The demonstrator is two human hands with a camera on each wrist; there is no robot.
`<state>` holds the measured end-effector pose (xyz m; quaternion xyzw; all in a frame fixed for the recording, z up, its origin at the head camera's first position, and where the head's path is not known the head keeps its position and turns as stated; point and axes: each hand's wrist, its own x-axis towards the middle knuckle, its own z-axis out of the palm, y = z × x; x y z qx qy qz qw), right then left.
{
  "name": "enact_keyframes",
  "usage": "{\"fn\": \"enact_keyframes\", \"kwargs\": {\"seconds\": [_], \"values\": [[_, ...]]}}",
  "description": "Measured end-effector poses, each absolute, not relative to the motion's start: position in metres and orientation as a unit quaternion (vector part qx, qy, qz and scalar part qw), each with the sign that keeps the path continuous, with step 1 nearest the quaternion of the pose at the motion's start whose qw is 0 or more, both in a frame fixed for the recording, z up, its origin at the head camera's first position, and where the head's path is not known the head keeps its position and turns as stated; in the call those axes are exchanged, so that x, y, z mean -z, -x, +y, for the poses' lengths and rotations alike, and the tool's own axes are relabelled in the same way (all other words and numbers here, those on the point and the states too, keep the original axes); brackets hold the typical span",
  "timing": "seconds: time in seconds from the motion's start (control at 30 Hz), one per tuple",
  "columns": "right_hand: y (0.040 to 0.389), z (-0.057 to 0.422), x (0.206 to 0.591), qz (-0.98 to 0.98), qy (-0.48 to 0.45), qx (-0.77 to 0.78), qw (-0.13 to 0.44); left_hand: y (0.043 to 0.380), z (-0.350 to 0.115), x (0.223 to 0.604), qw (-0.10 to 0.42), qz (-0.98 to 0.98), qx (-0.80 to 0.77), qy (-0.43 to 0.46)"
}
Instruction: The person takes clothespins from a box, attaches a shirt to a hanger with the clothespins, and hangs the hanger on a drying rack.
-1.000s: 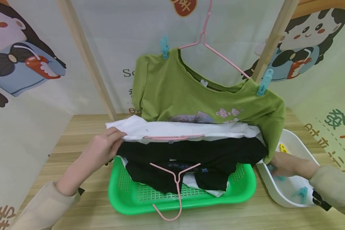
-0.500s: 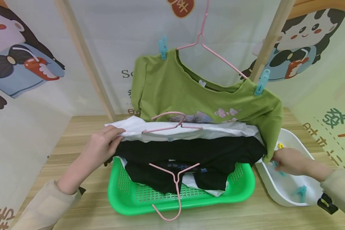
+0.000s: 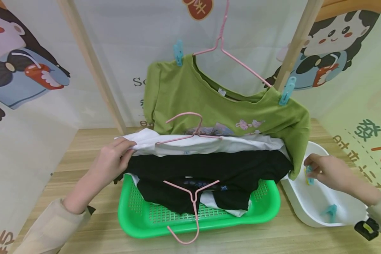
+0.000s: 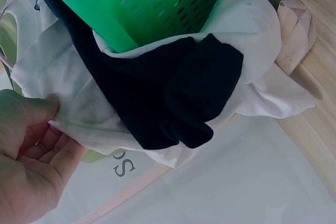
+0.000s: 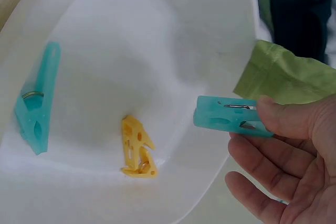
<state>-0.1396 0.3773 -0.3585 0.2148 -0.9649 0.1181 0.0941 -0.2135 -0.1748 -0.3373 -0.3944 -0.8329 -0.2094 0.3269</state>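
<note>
Cartoon-printed walls (image 3: 35,148) flank the wooden tabletop (image 3: 235,238) beneath a white garment (image 3: 241,143).

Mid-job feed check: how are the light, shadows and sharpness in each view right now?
Head: bright, fairly even light, but the loose teal clip in the white tub looks soft; left wrist: dimmer, with the black garment losing much fold detail; right wrist: faint grey shading inside the tub, while the clip in the right hand looks clear, spring included.
</note>
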Motion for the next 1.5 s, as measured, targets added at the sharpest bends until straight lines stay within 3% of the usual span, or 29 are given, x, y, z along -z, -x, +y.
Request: {"fn": "enact_keyframes", "kwargs": {"seconds": [0.6, 0.93, 1.5], "values": [[0.111, 0.356, 0.331, -0.965, -0.170, -0.138, 0.147, 0.216, -0.170, 0.336, 0.319, -0.851, 0.212, 0.360], [0.096, 0.319, 0.310, -0.934, -0.229, -0.171, 0.215, 0.216, -0.171, 0.336, 0.317, -0.852, 0.218, 0.356], [0.116, 0.238, 0.294, -0.851, -0.327, -0.340, 0.230, 0.215, -0.172, 0.336, 0.316, -0.852, 0.218, 0.355]]}}
